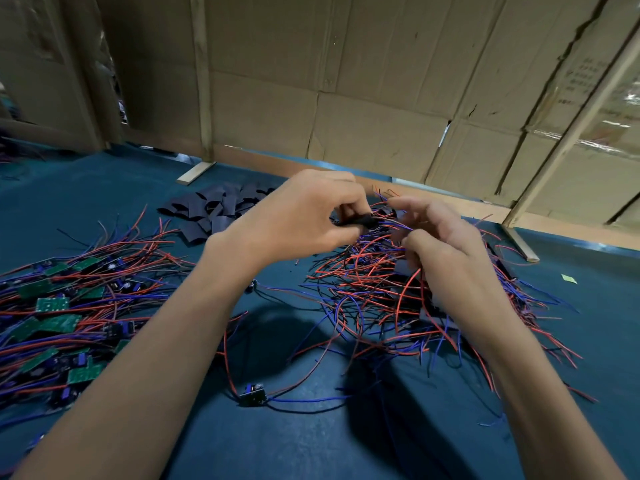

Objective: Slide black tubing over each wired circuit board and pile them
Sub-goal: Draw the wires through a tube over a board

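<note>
Here, tubing (black) in left hand.

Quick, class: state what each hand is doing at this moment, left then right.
Left hand: fingers curled, pinching a black tubing piece.
Right hand: fingers curled, pinching the red and blue wires that lead out of that tubing.

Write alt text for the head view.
Two bare hands work above a blue table: the left hand grips a black tube, the right hand pinches its red and blue wires. Bare green boards lie left, a wire pile right, cut tubing behind.
</note>
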The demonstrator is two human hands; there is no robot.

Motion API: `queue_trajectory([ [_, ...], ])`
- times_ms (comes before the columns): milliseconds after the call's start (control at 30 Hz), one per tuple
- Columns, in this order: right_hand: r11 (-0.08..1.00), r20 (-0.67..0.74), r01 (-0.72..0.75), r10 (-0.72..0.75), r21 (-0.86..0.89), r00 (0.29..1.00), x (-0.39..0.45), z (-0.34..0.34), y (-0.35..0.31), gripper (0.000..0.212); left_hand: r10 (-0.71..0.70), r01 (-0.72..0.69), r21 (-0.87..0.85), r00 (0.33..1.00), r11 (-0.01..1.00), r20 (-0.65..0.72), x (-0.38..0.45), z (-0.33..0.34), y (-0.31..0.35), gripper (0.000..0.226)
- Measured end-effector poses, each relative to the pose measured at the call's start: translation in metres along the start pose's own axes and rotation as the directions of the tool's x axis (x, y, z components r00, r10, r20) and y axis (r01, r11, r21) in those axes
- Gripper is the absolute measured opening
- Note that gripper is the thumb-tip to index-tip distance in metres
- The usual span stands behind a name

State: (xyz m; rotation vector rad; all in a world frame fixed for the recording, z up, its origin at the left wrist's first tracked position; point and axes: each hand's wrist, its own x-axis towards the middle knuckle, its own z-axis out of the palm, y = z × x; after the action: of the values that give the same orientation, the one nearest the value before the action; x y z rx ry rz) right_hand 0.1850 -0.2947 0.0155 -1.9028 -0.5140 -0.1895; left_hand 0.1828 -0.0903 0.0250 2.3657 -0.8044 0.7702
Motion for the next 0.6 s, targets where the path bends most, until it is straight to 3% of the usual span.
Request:
queue_trajectory([
  [167, 0.95, 0.162, -0.187, 0.149, 0.249, 0.975, 0.003, -0.012, 0.004, 0.025, -0.029, 0.029, -0.003, 0.999, 1.0, -0.032, -0.002, -0.01, -0.005, 0.007],
  [300, 0.948, 0.21, -0.314, 0.295, 0.06, 0.932, 0.004, -0.023, 0.009, 0.022, -0.067, 0.067, 0.012, 0.996, 0.998, -0.059, -0.005, -0.019, -0.009, 0.009],
  [400, 0.954, 0.23, -0.292, 0.27, 0.069, 0.935, 0.004, -0.029, 0.011, 0.037, -0.105, 0.106, 0.018, 0.994, 0.994, -0.041, -0.007, -0.023, -0.013, 0.013],
  [600, 0.968, 0.272, -0.135, 0.074, 0.212, 0.959, 0.003, -0.031, 0.011, 0.034, -0.107, 0.111, -0.035, 0.989, 0.993, 0.102, -0.007, -0.022, -0.007, 0.029],
])
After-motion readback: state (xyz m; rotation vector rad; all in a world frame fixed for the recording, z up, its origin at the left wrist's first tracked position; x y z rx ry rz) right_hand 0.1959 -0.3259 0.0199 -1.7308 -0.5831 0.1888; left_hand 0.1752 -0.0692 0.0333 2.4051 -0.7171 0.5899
